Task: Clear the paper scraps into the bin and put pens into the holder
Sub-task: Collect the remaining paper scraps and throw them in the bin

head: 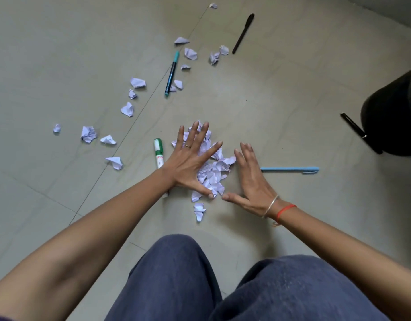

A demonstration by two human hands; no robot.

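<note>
Left hand [190,165] lies open, fingers spread, on the heap of paper scraps [212,173]; right hand [250,181] open, edge-on beside it.

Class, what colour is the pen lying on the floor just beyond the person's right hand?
Light blue pen, clearest in the head view.

Scrap pile [212,174] on floor [61,54] between left hand [188,163] and right hand [250,184]; marker [158,152] left of pile; bin [394,117] far right.
</note>
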